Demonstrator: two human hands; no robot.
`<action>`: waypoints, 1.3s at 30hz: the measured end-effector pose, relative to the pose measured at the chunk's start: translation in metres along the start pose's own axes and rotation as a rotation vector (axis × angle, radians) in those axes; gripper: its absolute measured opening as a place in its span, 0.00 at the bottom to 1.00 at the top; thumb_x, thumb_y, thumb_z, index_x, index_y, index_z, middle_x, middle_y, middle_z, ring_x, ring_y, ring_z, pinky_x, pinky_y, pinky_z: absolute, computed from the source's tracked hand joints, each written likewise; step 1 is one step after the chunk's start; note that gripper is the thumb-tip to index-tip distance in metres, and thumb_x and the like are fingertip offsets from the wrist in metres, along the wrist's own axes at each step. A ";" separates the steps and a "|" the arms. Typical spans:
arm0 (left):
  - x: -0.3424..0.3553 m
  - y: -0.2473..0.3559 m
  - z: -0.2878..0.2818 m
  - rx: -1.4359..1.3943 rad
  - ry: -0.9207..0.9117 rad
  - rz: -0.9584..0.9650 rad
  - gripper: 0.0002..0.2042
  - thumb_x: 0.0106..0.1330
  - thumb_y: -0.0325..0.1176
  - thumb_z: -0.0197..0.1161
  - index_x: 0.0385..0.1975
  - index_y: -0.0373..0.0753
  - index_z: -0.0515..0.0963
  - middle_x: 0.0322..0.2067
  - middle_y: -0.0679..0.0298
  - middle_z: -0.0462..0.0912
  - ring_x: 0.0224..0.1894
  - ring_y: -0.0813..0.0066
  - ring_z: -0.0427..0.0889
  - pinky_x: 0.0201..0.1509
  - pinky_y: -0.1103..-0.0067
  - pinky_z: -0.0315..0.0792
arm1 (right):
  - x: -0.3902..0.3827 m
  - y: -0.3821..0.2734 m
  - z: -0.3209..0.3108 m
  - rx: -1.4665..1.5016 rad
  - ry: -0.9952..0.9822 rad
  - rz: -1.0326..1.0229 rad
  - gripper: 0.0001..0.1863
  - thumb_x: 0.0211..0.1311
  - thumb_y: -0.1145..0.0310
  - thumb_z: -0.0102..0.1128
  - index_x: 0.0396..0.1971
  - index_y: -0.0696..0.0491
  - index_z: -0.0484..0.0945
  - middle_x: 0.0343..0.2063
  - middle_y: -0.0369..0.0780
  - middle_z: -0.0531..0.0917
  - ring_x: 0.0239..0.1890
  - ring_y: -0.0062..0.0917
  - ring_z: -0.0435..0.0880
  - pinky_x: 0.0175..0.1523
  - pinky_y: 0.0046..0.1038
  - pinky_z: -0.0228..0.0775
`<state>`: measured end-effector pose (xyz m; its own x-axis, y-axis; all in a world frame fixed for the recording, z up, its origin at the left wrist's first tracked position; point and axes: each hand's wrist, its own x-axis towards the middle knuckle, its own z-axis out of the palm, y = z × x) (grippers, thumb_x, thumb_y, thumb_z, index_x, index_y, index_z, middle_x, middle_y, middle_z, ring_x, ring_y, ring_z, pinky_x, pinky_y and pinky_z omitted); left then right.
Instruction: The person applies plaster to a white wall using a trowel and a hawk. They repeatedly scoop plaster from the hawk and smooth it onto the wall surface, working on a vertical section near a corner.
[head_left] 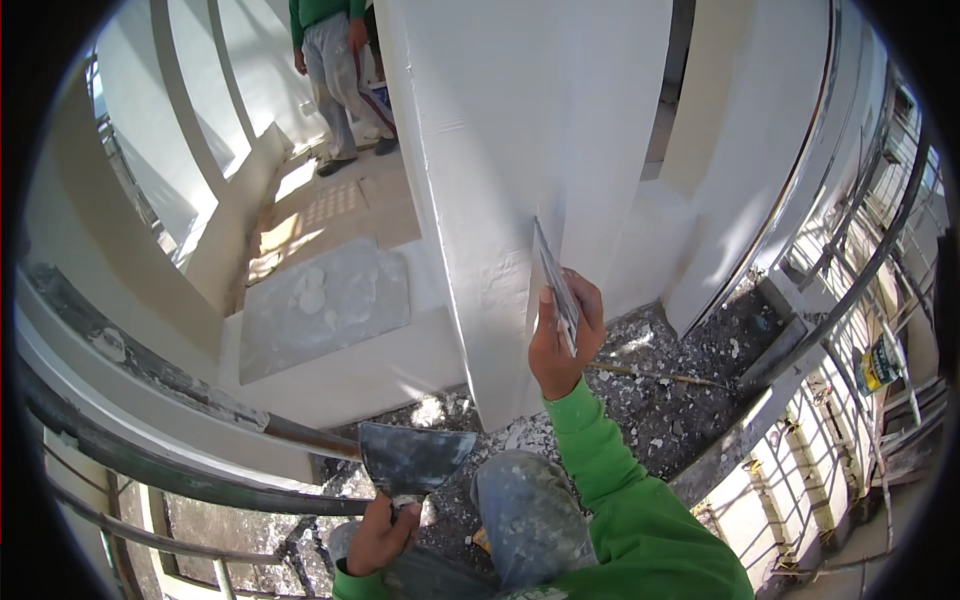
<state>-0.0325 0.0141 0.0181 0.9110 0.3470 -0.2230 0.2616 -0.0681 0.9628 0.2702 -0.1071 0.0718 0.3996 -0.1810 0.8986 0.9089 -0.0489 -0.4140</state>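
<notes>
My right hand is closed around a thin flat metal putty blade, seen nearly edge-on. The blade's upper end meets the smooth white face of a column in front of me. Low and to the left, my left hand grips a wide putty knife by its handle. Its broad grey blade, smeared with whitish residue, points up and away from me. A gap separates that knife from the column's lower edge. Green sleeves cover both my arms.
A grey board with a white putty mound lies on a ledge at left. Beyond it stands a person. White chips litter the dark floor. Rails curve along the left; a bucket hangs among bars at right.
</notes>
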 end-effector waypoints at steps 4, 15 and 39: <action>-0.002 -0.003 -0.001 0.015 -0.010 -0.004 0.11 0.69 0.29 0.54 0.49 0.35 0.68 0.18 0.69 0.71 0.16 0.84 0.68 0.19 0.83 0.62 | 0.018 -0.002 0.005 0.034 0.013 -0.012 0.19 0.53 0.86 0.57 0.47 0.61 0.79 0.41 0.45 0.80 0.43 0.34 0.82 0.45 0.29 0.76; 0.001 -0.021 -0.007 0.106 -0.018 -0.019 0.11 0.69 0.32 0.55 0.47 0.35 0.67 0.18 0.69 0.72 0.16 0.83 0.69 0.20 0.82 0.64 | 0.070 -0.008 0.020 0.075 0.071 -0.116 0.18 0.54 0.85 0.57 0.46 0.61 0.80 0.41 0.45 0.80 0.43 0.34 0.82 0.45 0.29 0.76; 0.004 0.006 -0.002 0.140 -0.077 0.067 0.13 0.69 0.29 0.52 0.51 0.34 0.67 0.18 0.70 0.72 0.16 0.85 0.68 0.20 0.84 0.63 | 0.170 -0.041 0.047 0.142 0.199 -0.248 0.12 0.58 0.80 0.59 0.42 0.65 0.79 0.38 0.46 0.81 0.38 0.33 0.84 0.41 0.27 0.76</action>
<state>-0.0283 0.0172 0.0230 0.9482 0.2647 -0.1755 0.2367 -0.2205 0.9462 0.3060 -0.0892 0.2481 0.1464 -0.3698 0.9175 0.9885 0.0195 -0.1499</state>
